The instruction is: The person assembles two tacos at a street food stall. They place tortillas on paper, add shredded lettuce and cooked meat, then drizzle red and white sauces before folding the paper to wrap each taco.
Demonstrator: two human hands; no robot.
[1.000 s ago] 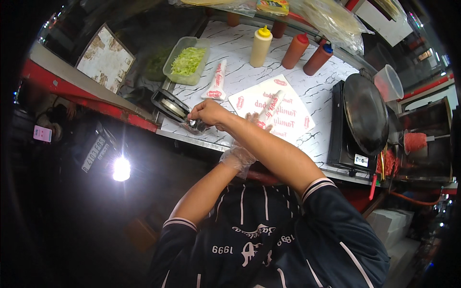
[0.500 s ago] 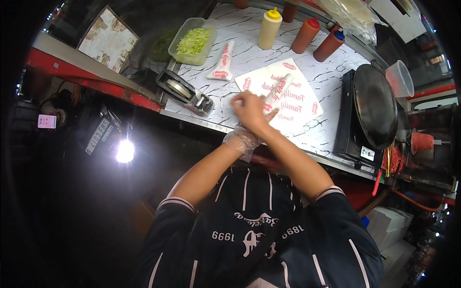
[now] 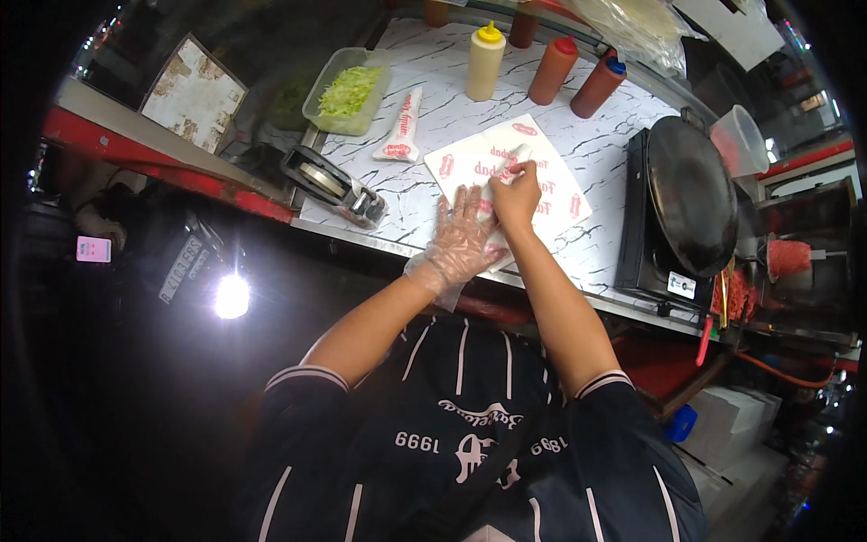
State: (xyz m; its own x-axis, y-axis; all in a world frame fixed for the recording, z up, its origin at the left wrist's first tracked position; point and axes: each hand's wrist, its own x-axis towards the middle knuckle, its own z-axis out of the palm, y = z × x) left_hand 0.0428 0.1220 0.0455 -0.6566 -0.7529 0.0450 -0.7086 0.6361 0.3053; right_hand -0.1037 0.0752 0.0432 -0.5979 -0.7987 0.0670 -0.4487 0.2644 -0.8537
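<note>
A slim paper-wrapped roll lies slantwise on a stack of white wrapping paper with red print. My left hand, in a clear plastic glove, lies over the roll's near end with its fingers stretched out flat. Just to the right, my bare right hand presses against the middle of the roll, fingers curled in a pinch. Whatever is between those fingertips is hidden. A second paper-wrapped roll rests on the marbled counter to the left. Beside it stands a black tape dispenser.
A plastic tub of shredded lettuce sits at the back left. Three squeeze bottles line the back: cream with yellow cap, two red-brown. On the right, a dark round pan covers a black stove. The counter's front edge is close to me.
My right hand has moved from near the tape dispenser, rightward onto the wrapped roll. My left hand, earlier mostly behind the right arm, now shows with fingers extended. The view has shifted slightly.
</note>
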